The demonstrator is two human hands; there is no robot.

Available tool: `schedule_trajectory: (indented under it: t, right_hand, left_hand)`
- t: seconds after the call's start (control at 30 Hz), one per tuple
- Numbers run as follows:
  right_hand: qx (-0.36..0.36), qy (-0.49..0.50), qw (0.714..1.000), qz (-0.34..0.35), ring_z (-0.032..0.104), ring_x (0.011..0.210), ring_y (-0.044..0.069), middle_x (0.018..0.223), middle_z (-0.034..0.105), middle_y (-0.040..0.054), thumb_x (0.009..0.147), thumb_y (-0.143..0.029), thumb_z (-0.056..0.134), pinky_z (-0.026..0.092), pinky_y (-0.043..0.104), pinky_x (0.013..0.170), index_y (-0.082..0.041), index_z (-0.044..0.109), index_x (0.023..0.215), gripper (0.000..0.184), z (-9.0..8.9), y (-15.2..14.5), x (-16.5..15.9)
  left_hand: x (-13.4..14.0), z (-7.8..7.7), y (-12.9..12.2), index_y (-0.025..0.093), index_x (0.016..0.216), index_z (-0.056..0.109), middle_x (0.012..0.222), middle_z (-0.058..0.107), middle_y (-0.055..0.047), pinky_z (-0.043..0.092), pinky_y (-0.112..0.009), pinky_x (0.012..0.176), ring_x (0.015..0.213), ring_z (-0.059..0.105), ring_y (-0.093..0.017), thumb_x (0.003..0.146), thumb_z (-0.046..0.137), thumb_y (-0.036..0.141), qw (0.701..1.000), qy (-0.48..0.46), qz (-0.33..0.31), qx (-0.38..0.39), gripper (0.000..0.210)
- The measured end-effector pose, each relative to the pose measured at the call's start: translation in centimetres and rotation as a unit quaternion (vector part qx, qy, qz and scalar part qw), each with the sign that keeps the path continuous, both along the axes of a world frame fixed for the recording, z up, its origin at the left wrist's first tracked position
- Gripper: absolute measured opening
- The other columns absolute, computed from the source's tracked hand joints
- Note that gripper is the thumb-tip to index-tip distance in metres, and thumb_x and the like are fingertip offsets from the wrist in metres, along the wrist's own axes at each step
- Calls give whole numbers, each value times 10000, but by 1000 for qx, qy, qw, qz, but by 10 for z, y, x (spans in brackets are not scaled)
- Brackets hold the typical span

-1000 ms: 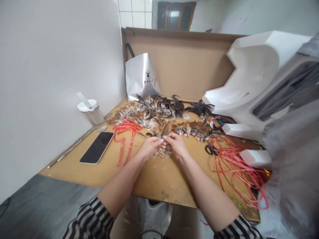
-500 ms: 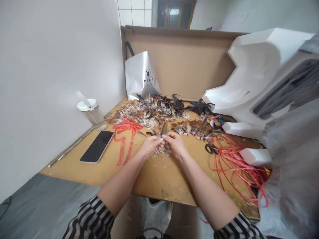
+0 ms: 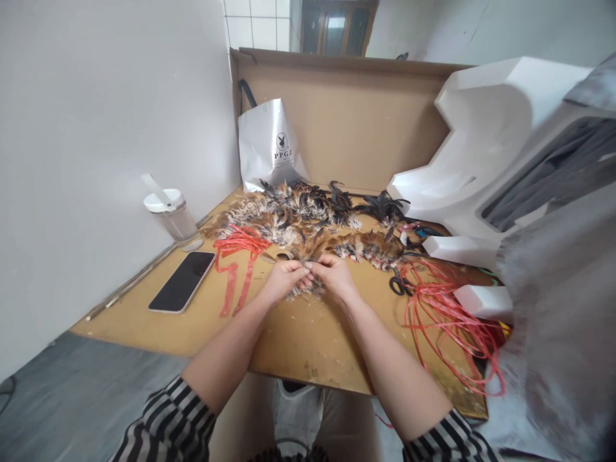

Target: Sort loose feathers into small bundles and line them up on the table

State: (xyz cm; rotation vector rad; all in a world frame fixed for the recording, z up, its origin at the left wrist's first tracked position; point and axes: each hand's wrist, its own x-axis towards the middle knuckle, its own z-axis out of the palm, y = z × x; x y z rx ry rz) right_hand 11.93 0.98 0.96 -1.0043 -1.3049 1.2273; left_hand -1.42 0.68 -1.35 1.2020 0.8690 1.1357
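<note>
My left hand (image 3: pixel 287 281) and my right hand (image 3: pixel 334 276) meet over the middle of the table, thumbs and fingertips pinched together. Between them is a small bunch of brown feathers (image 3: pixel 310 247), its tips fanning out above the fingers and pale fluff showing below. Just behind the hands lies a heap of brown, white and black feathers (image 3: pixel 283 212). To the right of the heap runs a row of brown feather bunches (image 3: pixel 373 247). Red plastic strips (image 3: pixel 243 240) lie left of my left hand. The exact grip of each fingertip is partly hidden.
A phone (image 3: pixel 181 282) and a lidded cup (image 3: pixel 171 215) are on the left. Black-handled scissors (image 3: pixel 400 283) and a tangle of red plastic strips (image 3: pixel 447 314) lie on the right, beside white foam packing (image 3: pixel 486 141). A silver bag (image 3: pixel 269 147) stands against the cardboard at the back.
Both hands stay pinched together at the feathers, with small shifts of the fingers. The whole view has moved slightly, so everything sits a little further left.
</note>
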Motion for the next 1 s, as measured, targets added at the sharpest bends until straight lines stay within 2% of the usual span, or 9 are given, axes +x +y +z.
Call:
schedule_trajectory:
  t: [0.13,0.37,0.63,0.7,0.8,0.9,1.0]
  right_hand:
    - [12,-1,1000,9,427,422,75,452,514,-37,572,-364,665,313,203,434,-160,534,503,252,0,0,0]
    - [8,31,999,16,411,411,68,429,487,-44,562,-338,679,309,202,432,-156,516,476,259,8,-3,-3]
    - [28,0,1000,2,431,434,72,449,505,-42,573,-355,660,340,202,456,-162,539,501,239,7,-4,-3]
    - [26,23,999,5,488,496,88,536,567,-28,572,-344,661,384,211,513,-169,593,614,193,6,-4,-2]
    - [36,22,999,-6,542,602,115,690,628,7,583,-334,650,419,238,599,-175,631,775,250,5,-3,1]
    - [63,-55,996,-23,532,586,118,664,628,17,600,-314,627,409,239,592,-161,642,704,185,3,-1,4]
    - [80,-136,987,-6,505,531,113,610,616,14,619,-302,600,386,231,539,-158,640,657,155,-1,-1,4]
  left_hand:
    - [-2,-2,1,101,710,642,560,606,-50,433,-210,482,458,540,-96,669,605,309,999,25,2,20,216]
    - [-2,20,-9,112,638,634,539,609,-47,428,-193,461,440,530,-85,668,607,295,996,68,17,56,187]
    - [-3,15,-6,112,642,639,539,610,-47,426,-193,458,441,531,-90,665,616,307,997,65,10,50,198]
    - [-7,16,-4,103,628,635,532,606,-49,418,-187,455,440,528,-87,654,629,309,998,41,35,40,208]
    - [-14,21,-1,95,688,638,587,622,-53,394,-166,441,452,522,-69,640,643,316,995,-41,92,3,226]
    - [-22,23,3,93,748,630,673,634,-51,399,-150,468,517,541,-59,624,662,289,984,-123,124,-17,234]
    - [-25,21,6,90,770,621,672,627,-40,398,-147,471,520,535,-50,622,668,267,978,-167,121,-29,236]
